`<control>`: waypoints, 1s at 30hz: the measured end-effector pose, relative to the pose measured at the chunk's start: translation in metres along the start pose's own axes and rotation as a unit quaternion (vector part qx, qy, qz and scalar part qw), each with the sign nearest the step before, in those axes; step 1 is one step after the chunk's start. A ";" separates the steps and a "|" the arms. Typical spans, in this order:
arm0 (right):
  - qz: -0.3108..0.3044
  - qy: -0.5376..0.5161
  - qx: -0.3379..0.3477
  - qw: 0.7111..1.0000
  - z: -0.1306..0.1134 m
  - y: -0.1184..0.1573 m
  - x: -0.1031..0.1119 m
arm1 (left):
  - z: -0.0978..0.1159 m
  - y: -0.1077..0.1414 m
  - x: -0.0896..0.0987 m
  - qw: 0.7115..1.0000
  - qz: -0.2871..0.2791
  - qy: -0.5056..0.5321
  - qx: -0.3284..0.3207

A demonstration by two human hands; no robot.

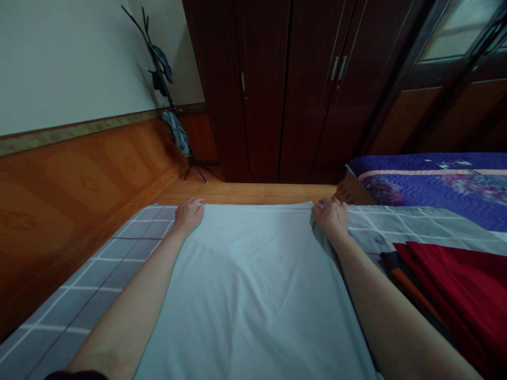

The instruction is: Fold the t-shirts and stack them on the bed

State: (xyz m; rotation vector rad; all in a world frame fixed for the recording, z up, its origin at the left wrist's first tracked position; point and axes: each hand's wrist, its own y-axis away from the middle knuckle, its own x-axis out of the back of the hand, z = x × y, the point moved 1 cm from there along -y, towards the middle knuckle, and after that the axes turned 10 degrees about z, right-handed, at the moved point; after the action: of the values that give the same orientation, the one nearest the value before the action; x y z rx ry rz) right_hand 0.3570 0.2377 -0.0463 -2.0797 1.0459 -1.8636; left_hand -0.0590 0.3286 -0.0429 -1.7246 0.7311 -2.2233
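Observation:
A pale, whitish-blue cloth point(253, 285) lies spread in front of me on a grey checked bed cover point(99, 266), with soft creases across its middle. Whether it is a shirt or another garment I cannot tell. At its far left corner, my left hand point(189, 215) is closed with the fingers on the edge. My right hand point(331, 217) pinches the far right corner, where a darker fold of fabric hangs along the side. Both arms reach forward along the cloth's sides, and the fingertips are partly hidden.
Folded red clothes point(455, 285), with dark and orange ones beneath, lie to the right. Beyond is a bed with a purple floral cover point(428, 179). A dark wooden wardrobe point(261, 95) stands ahead across the tiled floor point(245, 192). A coat stand point(160, 68) is at the far left.

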 end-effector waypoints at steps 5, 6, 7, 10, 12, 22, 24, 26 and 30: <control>-0.057 -0.028 0.145 0.987 -0.028 0.009 0.011 | -0.006 0.001 -0.013 0.995 -0.076 0.005 -0.060; -0.079 -0.032 0.175 0.981 -0.032 0.012 0.010 | -0.008 0.000 -0.014 0.995 -0.081 0.001 -0.061; -0.095 -0.032 0.191 0.976 -0.034 0.015 0.008 | -0.010 -0.001 -0.016 0.994 -0.086 -0.003 -0.060; -0.108 -0.024 0.189 0.976 -0.034 0.021 0.002 | -0.013 -0.005 -0.018 0.994 -0.096 -0.018 -0.048; -0.110 -0.020 0.186 0.976 -0.031 0.022 0.000 | -0.012 -0.005 -0.016 0.994 -0.099 -0.028 -0.039; -0.128 -0.017 0.170 0.977 -0.035 0.021 0.007 | 0.044 0.160 0.128 0.950 -0.223 0.044 -0.216; -0.143 -0.009 0.161 0.977 -0.038 0.024 0.012 | 0.058 0.215 0.167 0.937 -0.243 0.058 -0.242; -0.161 0.002 0.151 0.975 -0.040 0.026 0.021 | 0.071 0.262 0.199 0.935 -0.230 0.073 -0.260; -0.195 0.029 0.130 0.972 -0.039 0.031 0.054 | 0.098 0.325 0.234 0.914 -0.205 0.143 -0.321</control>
State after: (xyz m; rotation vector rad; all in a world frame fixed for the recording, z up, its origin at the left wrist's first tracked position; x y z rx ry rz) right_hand 0.3078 0.1964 -0.0113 -2.1968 0.3849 -2.1090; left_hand -0.0685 -0.0809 0.0030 -1.9911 1.4134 -2.7738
